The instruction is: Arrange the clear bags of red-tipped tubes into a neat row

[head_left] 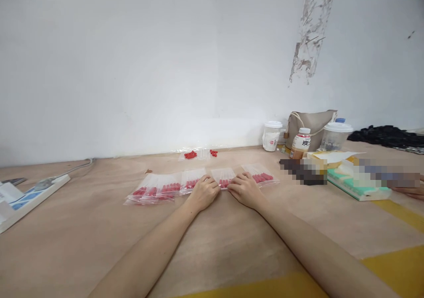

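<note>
Both hands meet at the near edge of a small clear plastic bag (224, 174) with a row of red pieces inside. My left hand (205, 193) grips its left corner with curled fingers. My right hand (245, 190) grips the right corner in the same way; the fingertips are partly hidden. Left of it lies another clear bag with red pieces (193, 175), partly behind my left hand. A pile of similar filled bags (154, 187) overlaps further left. One more filled bag (261, 176) lies just right of my right hand.
Loose red pieces (190, 155) lie on clear plastic near the wall. A power strip (36, 198) is at left. To the right stand a white cup (272, 136), a bottle (300, 143), a grey bag (313, 123), a lidded cup (336, 136) and a green tissue pack (359, 187).
</note>
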### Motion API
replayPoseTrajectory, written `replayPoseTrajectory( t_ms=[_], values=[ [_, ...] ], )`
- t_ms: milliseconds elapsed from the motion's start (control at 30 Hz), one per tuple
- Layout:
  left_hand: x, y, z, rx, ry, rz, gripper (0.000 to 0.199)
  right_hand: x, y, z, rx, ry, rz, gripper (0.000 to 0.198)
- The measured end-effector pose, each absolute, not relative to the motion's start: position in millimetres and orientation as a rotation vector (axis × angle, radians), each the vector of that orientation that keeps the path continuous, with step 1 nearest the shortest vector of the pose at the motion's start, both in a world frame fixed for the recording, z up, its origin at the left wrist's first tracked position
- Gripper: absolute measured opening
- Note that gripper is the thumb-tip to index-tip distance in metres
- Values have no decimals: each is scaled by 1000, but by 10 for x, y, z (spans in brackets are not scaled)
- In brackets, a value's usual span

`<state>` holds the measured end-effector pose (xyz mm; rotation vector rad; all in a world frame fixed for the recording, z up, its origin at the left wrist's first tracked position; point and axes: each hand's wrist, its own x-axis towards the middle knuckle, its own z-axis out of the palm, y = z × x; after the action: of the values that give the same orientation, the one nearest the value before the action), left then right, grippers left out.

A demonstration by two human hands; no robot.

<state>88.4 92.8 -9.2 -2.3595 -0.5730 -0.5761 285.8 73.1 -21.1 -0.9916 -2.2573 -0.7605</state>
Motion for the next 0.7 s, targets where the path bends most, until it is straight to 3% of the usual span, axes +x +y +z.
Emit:
replayPoseTrajectory(
  t_ms=[700],
  values=[
    [909, 908, -118, -2386, -580, -698, 20, 2714, 721, -175, -917, -2231, -1006, 20]
  ],
)
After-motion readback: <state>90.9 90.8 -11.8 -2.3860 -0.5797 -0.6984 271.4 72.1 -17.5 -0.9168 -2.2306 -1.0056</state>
